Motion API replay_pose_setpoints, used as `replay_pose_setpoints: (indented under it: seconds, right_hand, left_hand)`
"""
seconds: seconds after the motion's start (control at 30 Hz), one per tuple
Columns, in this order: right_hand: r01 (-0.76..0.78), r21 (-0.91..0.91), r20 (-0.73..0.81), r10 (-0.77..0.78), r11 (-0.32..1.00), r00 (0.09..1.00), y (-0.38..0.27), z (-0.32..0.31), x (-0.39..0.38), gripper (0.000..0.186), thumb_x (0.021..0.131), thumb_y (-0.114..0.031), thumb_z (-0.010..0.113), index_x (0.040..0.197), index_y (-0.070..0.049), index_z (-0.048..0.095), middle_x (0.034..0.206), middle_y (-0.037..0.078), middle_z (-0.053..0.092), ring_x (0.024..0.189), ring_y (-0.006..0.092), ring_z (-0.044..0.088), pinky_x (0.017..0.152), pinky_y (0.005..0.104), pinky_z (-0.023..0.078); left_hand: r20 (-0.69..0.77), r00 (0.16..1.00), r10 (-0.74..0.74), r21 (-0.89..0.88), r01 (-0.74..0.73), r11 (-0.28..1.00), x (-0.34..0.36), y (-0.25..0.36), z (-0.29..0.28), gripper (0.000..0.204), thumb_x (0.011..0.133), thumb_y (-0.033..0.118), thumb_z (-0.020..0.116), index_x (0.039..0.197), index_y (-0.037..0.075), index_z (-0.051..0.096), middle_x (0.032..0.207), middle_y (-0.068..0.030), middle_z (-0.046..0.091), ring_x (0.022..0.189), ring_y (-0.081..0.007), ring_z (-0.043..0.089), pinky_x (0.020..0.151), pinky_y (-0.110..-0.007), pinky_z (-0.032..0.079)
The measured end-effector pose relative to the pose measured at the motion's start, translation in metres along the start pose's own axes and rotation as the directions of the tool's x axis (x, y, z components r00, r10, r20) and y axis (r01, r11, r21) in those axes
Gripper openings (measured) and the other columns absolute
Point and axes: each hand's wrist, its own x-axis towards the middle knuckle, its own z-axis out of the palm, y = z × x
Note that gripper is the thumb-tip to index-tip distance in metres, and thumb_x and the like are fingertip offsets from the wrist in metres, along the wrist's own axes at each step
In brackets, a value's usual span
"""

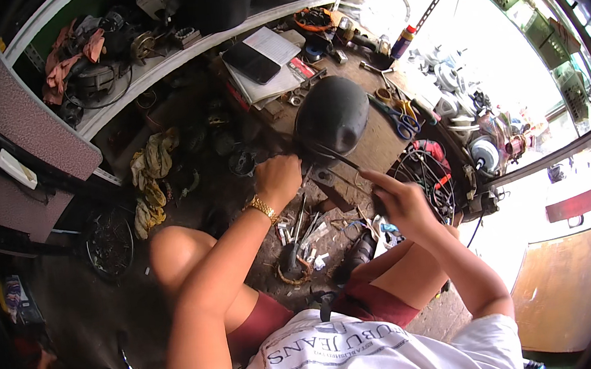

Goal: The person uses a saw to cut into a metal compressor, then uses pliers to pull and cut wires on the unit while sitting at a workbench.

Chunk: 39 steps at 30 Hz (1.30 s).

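My left hand (pixel 279 182) is closed beside the lower left of a black domed object (pixel 333 115); what it grips is hidden behind the fingers. My right hand (pixel 398 201), to the right and a little lower, has its fingers round a thin dark rod (pixel 347 162) that angles up-left toward the dome's lower edge. The dome sits on a worn wooden board (pixel 386 151). Below my hands lie assorted tools and scraps (pixel 301 244) between my knees. Blue-handled scissors (pixel 403 124) lie right of the dome.
A shelf (pixel 156 70) of parts and rags runs along the back left. A phone (pixel 251 62) rests on papers behind the dome. Yellow stained cloths (pixel 146 181) and a dark basin (pixel 108 245) are at left. A bundle of cables (pixel 419 179) and a wooden panel (pixel 568 286) are at right.
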Motion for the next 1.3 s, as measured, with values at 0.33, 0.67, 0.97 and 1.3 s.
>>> replay_pose_setpoints:
  seconds: [0.33,0.67,0.97,1.3]
  right_hand:
    - [0.076,0.048,-0.097,-0.071,0.996,0.993,0.022,0.047,0.049,0.043,0.094,-0.003,0.053,0.133,-0.02,0.06,0.081,0.027,0.063,0.074,0.0403,0.065,0.066,0.0409,0.052]
    - [0.039,0.084,-0.15,-0.026,0.996,0.988,0.012,0.05,0.051,0.042,0.094,0.0,0.055,0.133,-0.016,0.06,0.079,0.02,0.066,0.065,0.0338,0.064,0.067,0.0344,0.053]
    - [0.026,0.098,-0.079,-0.018,0.995,0.997,0.002,-0.002,-0.022,0.045,0.094,0.0,0.052,0.134,-0.019,0.06,0.079,0.019,0.066,0.061,0.0317,0.057,0.063,0.0255,0.047]
    - [-0.067,0.014,-0.046,0.068,0.998,0.997,0.009,0.038,0.02,0.045,0.093,-0.002,0.055,0.134,-0.019,0.059,0.082,0.024,0.065,0.067,0.0397,0.061,0.066,0.0364,0.051]
  left_hand:
    - [0.006,0.998,0.058,0.027,-0.058,0.998,0.009,0.013,0.003,0.027,0.094,0.024,0.054,0.081,0.007,0.07,0.077,-0.0157,0.07,0.072,-0.0354,0.069,0.064,-0.048,0.054]
    - [0.0,1.0,0.005,0.048,-0.005,0.999,0.008,0.013,0.007,0.027,0.094,0.026,0.055,0.08,0.007,0.07,0.076,-0.0164,0.07,0.074,-0.0347,0.07,0.066,-0.047,0.055]
    - [0.035,0.999,-0.019,0.029,0.018,0.999,0.0,0.002,-0.008,0.027,0.094,0.025,0.054,0.081,0.008,0.071,0.08,-0.0161,0.071,0.077,-0.0341,0.071,0.067,-0.047,0.054]
    - [0.014,1.0,0.027,0.027,-0.027,0.999,0.003,0.01,0.0,0.027,0.094,0.024,0.053,0.081,0.009,0.071,0.079,-0.0144,0.071,0.076,-0.0336,0.071,0.067,-0.046,0.055]
